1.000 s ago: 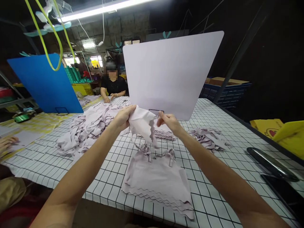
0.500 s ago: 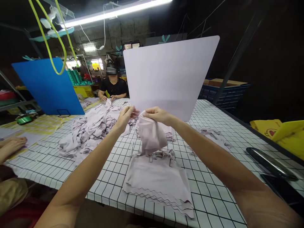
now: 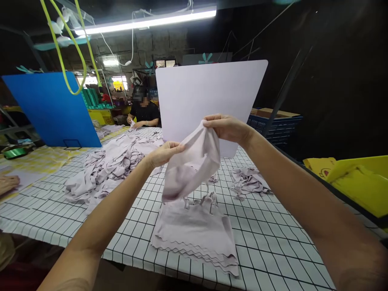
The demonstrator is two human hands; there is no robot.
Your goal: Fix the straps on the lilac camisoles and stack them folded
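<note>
Both my hands hold one pale lilac fabric piece [image 3: 194,163] up above the table. My left hand [image 3: 165,153] pinches its left edge, fingers closed. My right hand [image 3: 227,128] grips its upper right corner, higher up. The cloth hangs loose between them. Directly below lies a neat stack of the same lilac pieces [image 3: 195,232] with scalloped hems and straps, near the front edge of the checked tablecloth [image 3: 273,226].
A big loose heap of lilac fabric [image 3: 106,169] lies at the left, a smaller heap [image 3: 250,182] at the right. A white board [image 3: 209,97] and a blue board [image 3: 48,107] stand upright. Another person [image 3: 142,111] sits at the far end. Yellow bags [image 3: 354,178] lie right.
My right hand has risen and moved right, lifting and spreading the cloth between both hands. The view has shifted slightly downward and left.
</note>
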